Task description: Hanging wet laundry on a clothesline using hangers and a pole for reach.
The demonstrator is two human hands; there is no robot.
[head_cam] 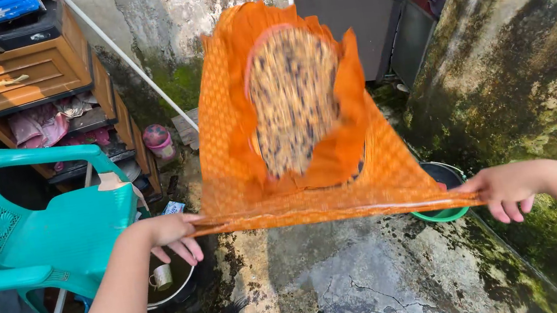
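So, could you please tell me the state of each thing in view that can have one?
orange cloth: stretched out in the air, blurred, held by its near edge
left hand: shut on one corner of the cloth
right hand: shut on the other corner
green basin: on the ground, behind the cloth
turquoise chair: upright, seat bare
wooden drawer: closed

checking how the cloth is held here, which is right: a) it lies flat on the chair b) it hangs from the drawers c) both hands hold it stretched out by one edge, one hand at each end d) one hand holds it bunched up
c: the left hand and the right hand each grip an end of the same edge of the orange cloth, pulled taut between them in the air.
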